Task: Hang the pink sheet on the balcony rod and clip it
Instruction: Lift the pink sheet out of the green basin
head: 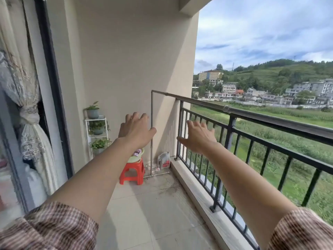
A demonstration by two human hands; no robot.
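Both my arms stretch forward over the balcony floor. My left hand [135, 129] is spread, palm down, and holds nothing. My right hand [198, 135] is spread the same way and is empty, just left of the railing. A grey metal rod [270, 117] runs along the top of the black railing [232, 141] to an upright post [151, 123] at the far wall. A bit of pink cloth [137, 152] shows in a green basin [133, 158] on a red stool [133, 171], partly hidden behind my left wrist. No clips are visible.
A white plant rack [97, 129] with three potted plants stands in the far left corner. A white jug [164, 158] sits on the floor by the railing's end. A dark sliding door frame [52, 83] and lace curtain [23, 109] line the left side.
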